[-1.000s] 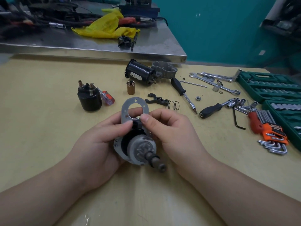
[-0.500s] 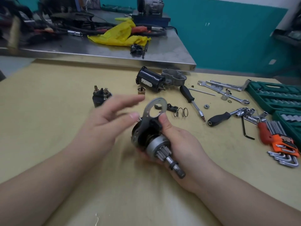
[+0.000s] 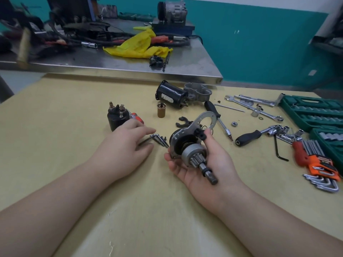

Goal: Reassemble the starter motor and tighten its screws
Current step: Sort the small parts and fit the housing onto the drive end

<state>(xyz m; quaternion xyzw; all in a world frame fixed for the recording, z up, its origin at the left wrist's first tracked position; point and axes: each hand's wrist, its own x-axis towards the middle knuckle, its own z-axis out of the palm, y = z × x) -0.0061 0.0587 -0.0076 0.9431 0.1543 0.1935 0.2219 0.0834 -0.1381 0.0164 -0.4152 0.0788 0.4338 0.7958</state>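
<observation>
My right hand [image 3: 207,164] grips the starter drive assembly [image 3: 191,151], a grey pinion gear and shaft with a flat metal plate [image 3: 206,119] standing up from it. My left hand [image 3: 124,145] lies low over the table with its fingers stretched toward several loose screws [image 3: 160,139]; it holds nothing. The black solenoid [image 3: 117,115] stands just behind that hand. Farther back lie the black motor body [image 3: 170,94], the grey aluminium housing [image 3: 199,91] and a small bronze cylinder [image 3: 161,110]. A black fork lever [image 3: 182,122] lies behind the plate.
A black-handled screwdriver [image 3: 217,115], a ratchet handle [image 3: 248,136], spanners [image 3: 254,104], hex keys [image 3: 319,164] and green socket cases [image 3: 311,112] fill the right side. A steel bench [image 3: 185,60] with a yellow cloth stands behind.
My left hand has let go of the assembly and moved left and down to the screws on the table. My right hand alone now holds the assembly, tilted with the shaft toward me.
</observation>
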